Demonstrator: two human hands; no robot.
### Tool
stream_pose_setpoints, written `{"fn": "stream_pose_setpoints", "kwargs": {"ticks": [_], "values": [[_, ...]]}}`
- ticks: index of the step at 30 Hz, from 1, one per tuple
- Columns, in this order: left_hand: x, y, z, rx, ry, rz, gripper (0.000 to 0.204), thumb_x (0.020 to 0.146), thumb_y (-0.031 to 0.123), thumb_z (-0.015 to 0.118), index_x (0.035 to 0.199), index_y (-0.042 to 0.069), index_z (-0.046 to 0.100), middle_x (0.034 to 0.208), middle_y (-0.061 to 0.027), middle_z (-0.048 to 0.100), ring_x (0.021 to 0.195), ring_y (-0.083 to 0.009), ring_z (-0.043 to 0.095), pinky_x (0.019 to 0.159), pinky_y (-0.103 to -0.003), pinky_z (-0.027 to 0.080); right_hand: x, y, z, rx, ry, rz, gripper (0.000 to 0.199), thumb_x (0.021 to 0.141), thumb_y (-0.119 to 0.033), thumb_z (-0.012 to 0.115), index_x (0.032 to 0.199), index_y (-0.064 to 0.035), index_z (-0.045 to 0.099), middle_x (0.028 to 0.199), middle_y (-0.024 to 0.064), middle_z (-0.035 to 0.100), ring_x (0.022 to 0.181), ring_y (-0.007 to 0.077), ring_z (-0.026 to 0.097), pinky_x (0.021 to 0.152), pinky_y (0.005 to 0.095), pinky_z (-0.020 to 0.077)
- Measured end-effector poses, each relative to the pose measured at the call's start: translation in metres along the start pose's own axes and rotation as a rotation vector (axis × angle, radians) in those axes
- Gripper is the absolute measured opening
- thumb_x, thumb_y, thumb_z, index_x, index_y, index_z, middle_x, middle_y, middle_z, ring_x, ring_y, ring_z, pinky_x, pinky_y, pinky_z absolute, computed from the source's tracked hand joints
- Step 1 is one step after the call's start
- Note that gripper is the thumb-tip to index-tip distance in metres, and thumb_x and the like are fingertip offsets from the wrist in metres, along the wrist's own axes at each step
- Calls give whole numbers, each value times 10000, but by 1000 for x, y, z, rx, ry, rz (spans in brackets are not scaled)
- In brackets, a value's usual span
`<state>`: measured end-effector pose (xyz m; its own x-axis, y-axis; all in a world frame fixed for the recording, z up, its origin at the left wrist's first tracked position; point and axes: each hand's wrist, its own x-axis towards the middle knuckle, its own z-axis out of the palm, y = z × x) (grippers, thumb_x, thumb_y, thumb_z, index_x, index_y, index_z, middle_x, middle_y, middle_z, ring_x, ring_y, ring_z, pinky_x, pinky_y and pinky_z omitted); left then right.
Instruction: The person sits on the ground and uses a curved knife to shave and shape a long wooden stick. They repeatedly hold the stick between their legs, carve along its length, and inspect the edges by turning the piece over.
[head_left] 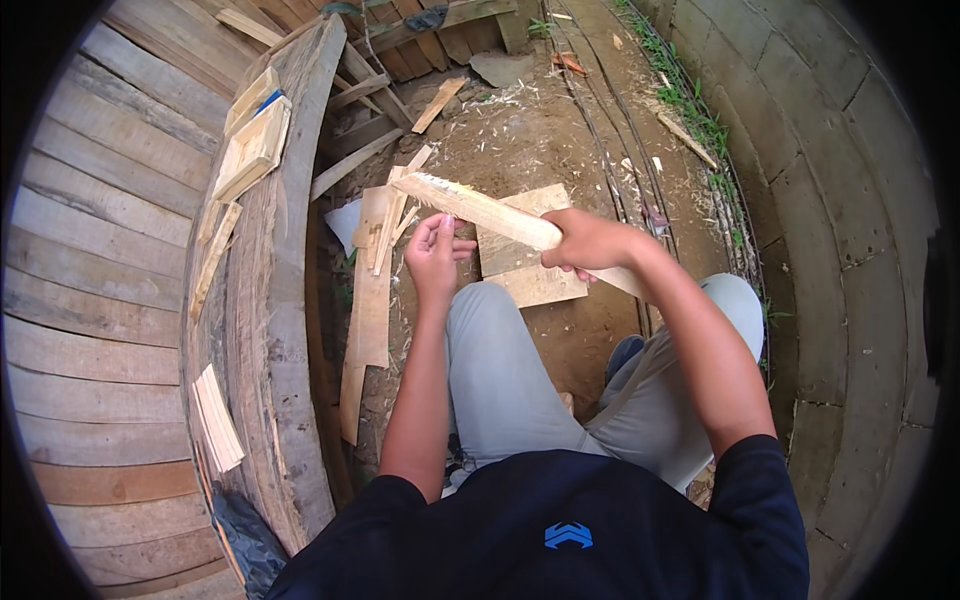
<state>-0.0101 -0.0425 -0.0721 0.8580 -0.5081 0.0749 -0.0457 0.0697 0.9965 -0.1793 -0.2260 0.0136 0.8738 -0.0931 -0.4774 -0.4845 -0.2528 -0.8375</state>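
A long pale wooden stick [488, 212] is held above my knees, slanting from the upper left down to the right. Its far-left end is pointed, with a rough, splintered upper edge. My right hand [592, 240] wraps round its lower right part, and the tail of the stick shows below the wrist. My left hand [437, 250] is just under the pointed end, fingers partly curled and apart. Its fingertips are close to the stick's lower edge; whether they touch it I cannot tell. Below the stick lie flat wooden boards [535, 287] on the dirt.
Left of my legs, thin planks and offcuts [372, 300] lie on the ground. A thick timber bench [290, 330] along the plank wall carries a wooden frame [252, 148] and wood strips [217, 418]. A block wall [820, 250] stands at right. Shavings litter the dirt; dark cables [610, 165] run along it.
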Motion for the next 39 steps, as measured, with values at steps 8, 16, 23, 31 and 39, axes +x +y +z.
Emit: {"fn": "stream_pose_setpoints", "kwargs": {"ticks": [8,16,23,31,39], "values": [[-8,-1,7,105,120,84,284,999,208,571,1104,-53,608,938,-142,689,643,-185,690,540,-248,527,2,1,5,30,-27,-26,416,837,-117,635,1190,71,519,740,90,586,516,158,568,436,309,476],[-5,1,13,4,88,18,280,1020,193,505,1167,-44,536,1043,-186,646,672,-228,704,534,-284,568,8,6,9,-6,22,-33,451,844,-141,633,1233,53,515,792,108,619,573,191,613,479,327,499],[1,2,8,-183,-128,-133,328,981,73,416,1283,-55,417,1170,-244,597,834,-301,710,597,-337,613,3,5,12,-424,369,-120,460,840,-137,651,1275,-30,542,876,206,688,776,321,687,709,426,535],[2,8,2,-131,-161,-166,314,946,57,441,1220,-81,505,1131,-231,643,837,-285,716,621,-327,610,-4,6,-6,-663,485,-179,372,848,-182,657,1215,-140,613,966,163,706,949,336,671,826,456,516],[1,8,-6,-103,-187,-187,296,948,69,453,1197,-73,528,1120,-220,661,810,-264,719,614,-314,600,-7,2,-4,-637,466,-182,338,850,-189,664,1185,-150,639,988,152,708,957,336,671,828,449,512]]}}
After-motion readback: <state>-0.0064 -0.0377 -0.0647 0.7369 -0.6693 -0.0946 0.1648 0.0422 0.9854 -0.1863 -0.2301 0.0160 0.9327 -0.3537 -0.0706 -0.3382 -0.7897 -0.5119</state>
